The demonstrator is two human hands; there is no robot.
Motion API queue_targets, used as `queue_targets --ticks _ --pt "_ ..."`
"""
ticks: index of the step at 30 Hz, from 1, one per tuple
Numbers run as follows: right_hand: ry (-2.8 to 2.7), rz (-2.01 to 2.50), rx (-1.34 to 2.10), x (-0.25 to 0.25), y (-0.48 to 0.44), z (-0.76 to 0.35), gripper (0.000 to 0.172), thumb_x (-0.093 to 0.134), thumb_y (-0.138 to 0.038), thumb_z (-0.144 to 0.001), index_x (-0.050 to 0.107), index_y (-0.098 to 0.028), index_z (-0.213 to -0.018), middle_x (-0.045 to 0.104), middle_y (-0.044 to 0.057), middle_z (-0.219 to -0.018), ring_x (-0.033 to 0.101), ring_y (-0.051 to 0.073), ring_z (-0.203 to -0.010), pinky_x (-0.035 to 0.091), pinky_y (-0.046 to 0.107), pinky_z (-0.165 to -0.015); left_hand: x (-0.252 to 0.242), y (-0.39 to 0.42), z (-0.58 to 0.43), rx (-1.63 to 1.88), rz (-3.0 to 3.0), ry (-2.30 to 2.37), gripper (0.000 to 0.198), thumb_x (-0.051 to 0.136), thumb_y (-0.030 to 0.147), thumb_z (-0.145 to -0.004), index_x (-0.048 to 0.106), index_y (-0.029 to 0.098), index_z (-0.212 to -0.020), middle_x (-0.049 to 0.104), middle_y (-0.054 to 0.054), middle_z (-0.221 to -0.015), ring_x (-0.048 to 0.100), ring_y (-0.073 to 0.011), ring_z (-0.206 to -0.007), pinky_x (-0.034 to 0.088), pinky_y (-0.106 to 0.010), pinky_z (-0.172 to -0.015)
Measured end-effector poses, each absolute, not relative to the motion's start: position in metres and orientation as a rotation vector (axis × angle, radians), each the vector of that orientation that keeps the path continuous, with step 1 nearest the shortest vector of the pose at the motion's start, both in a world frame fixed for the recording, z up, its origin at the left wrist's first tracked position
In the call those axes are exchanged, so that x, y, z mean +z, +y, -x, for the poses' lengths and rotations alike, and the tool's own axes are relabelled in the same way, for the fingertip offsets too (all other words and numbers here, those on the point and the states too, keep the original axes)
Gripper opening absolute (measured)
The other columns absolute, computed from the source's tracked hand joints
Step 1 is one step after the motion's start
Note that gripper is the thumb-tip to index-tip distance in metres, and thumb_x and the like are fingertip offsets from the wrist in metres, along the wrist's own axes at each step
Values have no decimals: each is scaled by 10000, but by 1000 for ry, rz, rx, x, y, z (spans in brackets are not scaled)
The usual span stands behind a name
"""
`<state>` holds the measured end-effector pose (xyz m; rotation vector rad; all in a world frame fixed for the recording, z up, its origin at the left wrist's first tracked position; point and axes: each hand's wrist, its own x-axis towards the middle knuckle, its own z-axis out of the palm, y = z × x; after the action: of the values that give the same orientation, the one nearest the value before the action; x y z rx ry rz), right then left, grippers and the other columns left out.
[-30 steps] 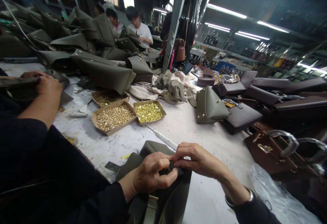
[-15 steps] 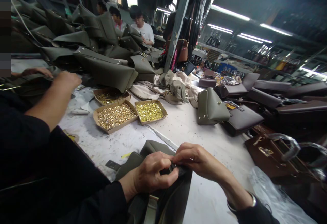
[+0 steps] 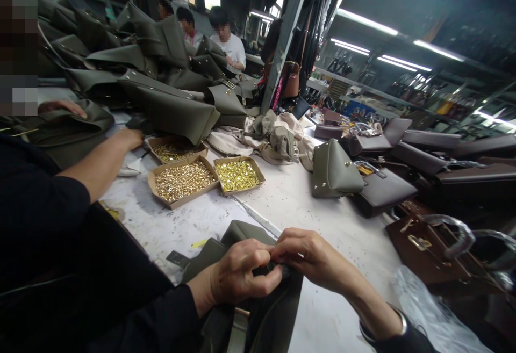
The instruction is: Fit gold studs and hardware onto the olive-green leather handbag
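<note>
An olive-green leather bag [image 3: 242,235] lies at the near edge of the white worktable [image 3: 306,202], partly in my lap. My left hand [image 3: 237,275] is closed on the bag's top edge, fingers curled round it. My right hand [image 3: 308,253] pinches the same edge just to the right, touching my left hand. What sits between my fingertips is hidden.
Three cardboard trays of gold metal fittings [image 3: 183,180] stand mid-table. A co-worker's arm [image 3: 100,165] at my left reaches toward the trays. Piles of olive bag pieces [image 3: 169,111] fill the back left; a finished olive bag [image 3: 334,170] and brown bags [image 3: 382,189] lie at the right.
The co-worker's hand left the bag piece at the far left and moved right toward the trays of fittings. My own hands stayed on the bag edge.
</note>
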<state>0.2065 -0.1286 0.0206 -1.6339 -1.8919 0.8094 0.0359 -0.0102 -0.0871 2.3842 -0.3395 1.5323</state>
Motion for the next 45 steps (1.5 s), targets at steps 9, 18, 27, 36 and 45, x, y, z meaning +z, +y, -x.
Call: queue_targets --ticks 9,18,27,36,45 --pt "-1728 1635 914 14 -125 -207 156 650 -286 -988 774 -199 -954 701 20 -884 665 143 -828 476 226 -734 -80 -10 -34 1529 -2362 -379 189 709 79 -853 697 207 -992 560 -10 -823 688 -186 -873 591 -268 -716" --pt "-1798 1663 895 17 -127 -206 180 580 -283 -1018 727 -204 -951 672 23 -910 635 150 -823 466 244 -724 -76 -10 -33 1526 -2382 -376 184 704 90 -856 681 216 -988 554 3 -821 692 -177 -869 603 -260 -722" --pt "-1875 1692 804 20 -132 -204 145 596 -128 -970 719 -202 -953 663 14 -916 627 137 -822 452 224 -712 -84 -12 -36 1569 -2352 -337 225 737 68 -821 675 214 -981 569 2 -819 687 -170 -847 595 -255 -711" --pt "-1914 1697 784 24 -130 -205 97 621 -182 -984 713 -208 -1000 671 13 -912 631 135 -814 452 223 -714 -85 -10 -34 1554 -2394 -339 207 730 103 -842 694 230 -1002 581 1 -799 697 -181 -859 578 -253 -735" --pt "-2054 1648 742 19 -133 -212 228 598 -44 -945 723 -209 -1041 650 1 -868 600 119 -766 412 212 -673 -92 -10 -36 1551 -2376 -344 216 736 119 -845 690 235 -1021 593 6 -806 695 -174 -903 590 -249 -797"
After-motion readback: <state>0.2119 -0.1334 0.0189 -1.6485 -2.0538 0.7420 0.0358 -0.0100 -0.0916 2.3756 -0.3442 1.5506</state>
